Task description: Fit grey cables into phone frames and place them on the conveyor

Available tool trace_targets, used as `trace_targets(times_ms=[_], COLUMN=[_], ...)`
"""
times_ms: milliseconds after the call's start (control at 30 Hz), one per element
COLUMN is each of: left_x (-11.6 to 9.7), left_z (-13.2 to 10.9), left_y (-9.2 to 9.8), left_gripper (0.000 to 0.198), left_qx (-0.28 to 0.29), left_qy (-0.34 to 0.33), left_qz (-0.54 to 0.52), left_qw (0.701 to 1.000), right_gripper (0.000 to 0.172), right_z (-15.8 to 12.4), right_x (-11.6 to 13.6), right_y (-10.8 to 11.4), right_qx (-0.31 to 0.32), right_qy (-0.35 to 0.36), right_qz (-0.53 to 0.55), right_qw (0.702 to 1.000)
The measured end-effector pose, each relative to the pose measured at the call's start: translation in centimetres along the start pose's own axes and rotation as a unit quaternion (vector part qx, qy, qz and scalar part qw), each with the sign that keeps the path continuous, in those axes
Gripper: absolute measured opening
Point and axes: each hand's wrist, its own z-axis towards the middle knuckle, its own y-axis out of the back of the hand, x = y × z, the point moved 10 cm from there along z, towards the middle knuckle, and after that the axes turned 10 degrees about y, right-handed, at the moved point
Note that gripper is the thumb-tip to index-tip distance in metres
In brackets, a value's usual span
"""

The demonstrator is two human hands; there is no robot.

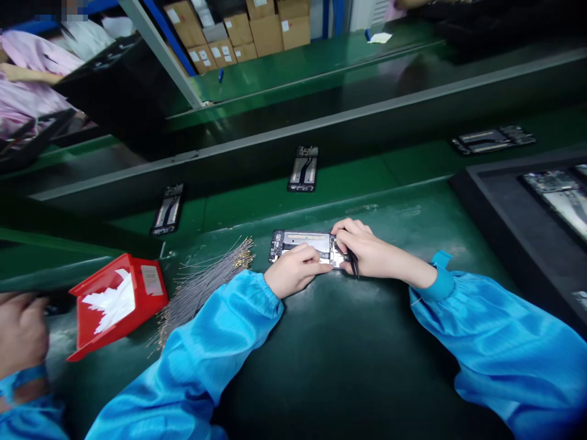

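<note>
An open phone frame [300,243] lies flat on the green work mat in front of me. My left hand [293,269] rests on its near edge with fingers curled, pressing the frame down. My right hand [367,250] covers the frame's right end and pinches black tweezers [352,261], tips at the frame. Both arms wear blue sleeves. A bundle of thin grey wires with gold tips [202,284] fans out on the mat just left of my left hand.
A red bin [118,302] with white pieces stands at the left, beside a co-worker's hand [21,330]. Phone frames [303,168], [169,209], [493,139] lie on the belt behind. A black tray [513,211] holding boards sits at the right. Cardboard boxes stand far back.
</note>
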Motion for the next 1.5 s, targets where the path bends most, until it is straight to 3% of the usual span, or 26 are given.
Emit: trace_targets(times_ms=[267, 467, 700, 1067, 1267, 1500], left_x=[-0.4, 0.2, 0.7, 0.6, 0.9, 1.3], left_z=[-0.1, 0.0, 0.4, 0.5, 0.4, 0.6], left_y=[-0.2, -0.5, 0.2, -0.1, 0.0, 0.1], left_gripper=[0.026, 0.024, 0.020, 0.021, 0.019, 0.015], left_qx=[0.005, 0.022, 0.022, 0.042, 0.024, 0.003], left_qy=[-0.021, 0.010, 0.041, 0.042, 0.052, 0.088], left_qz=[0.025, -0.010, -0.099, -0.108, -0.096, -0.062], left_qw=[0.999, 1.000, 0.994, 0.992, 0.994, 0.994], right_gripper=[0.020, 0.019, 0.023, 0.027, 0.020, 0.019], right_z=[0.2, 0.5, 1.1, 2.3, 2.1, 2.4], right_x=[0.1, 0.1, -0.5, -1.1, 0.4, 0.6], right_y=[0.0, 0.1, -0.4, -1.1, -0.8, -0.9], right_qx=[0.007, -0.007, 0.040, 0.119, 0.076, 0.081], right_qy=[-0.013, -0.017, -0.041, -0.069, 0.022, 0.057], right_qz=[-0.005, -0.014, -0.022, -0.105, -0.070, -0.109], right_qw=[1.000, 1.000, 0.998, 0.985, 0.994, 0.989])
